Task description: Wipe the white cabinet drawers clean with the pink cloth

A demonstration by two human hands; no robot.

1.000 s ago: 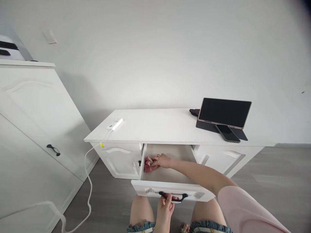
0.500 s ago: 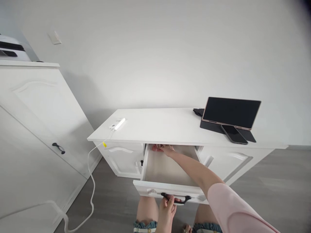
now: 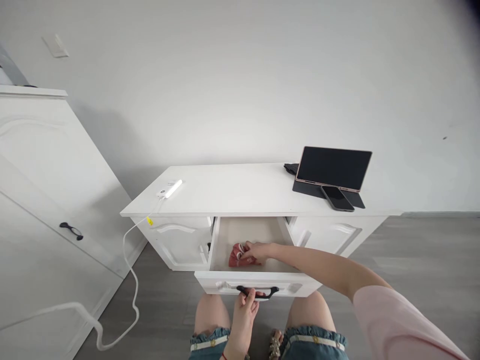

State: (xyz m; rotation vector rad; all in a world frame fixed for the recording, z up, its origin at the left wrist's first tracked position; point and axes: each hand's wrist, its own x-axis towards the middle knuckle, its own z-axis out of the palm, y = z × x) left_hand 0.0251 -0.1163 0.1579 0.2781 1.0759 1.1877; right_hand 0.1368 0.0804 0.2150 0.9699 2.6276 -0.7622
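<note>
The white drawer [image 3: 223, 250] of the cabinet is pulled out toward me. My left hand [image 3: 244, 307] is closed around the left part of its black handle [image 3: 270, 294]. Inside, near the drawer's front, lies a crumpled red cloth [image 3: 235, 255] with some white on it. My right hand [image 3: 259, 251] reaches in from the right, its fingers closed on the cloth's right side. Part of the cloth is hidden under those fingers, so I cannot tell what kind of cloth item it is.
On the white cabinet top [image 3: 225, 190] stand a tablet [image 3: 333, 167] on a dark cover and a phone [image 3: 337, 198], with a dark folded item [image 3: 291, 168] behind. At left lies a white power strip [image 3: 173, 189], its cord [image 3: 135, 295] hanging down beside a tall white cupboard [image 3: 48, 175].
My right hand and the red cloth have come from the back of the drawer toward its front. The left hand keeps its hold on the handle. The view has shifted slightly.
</note>
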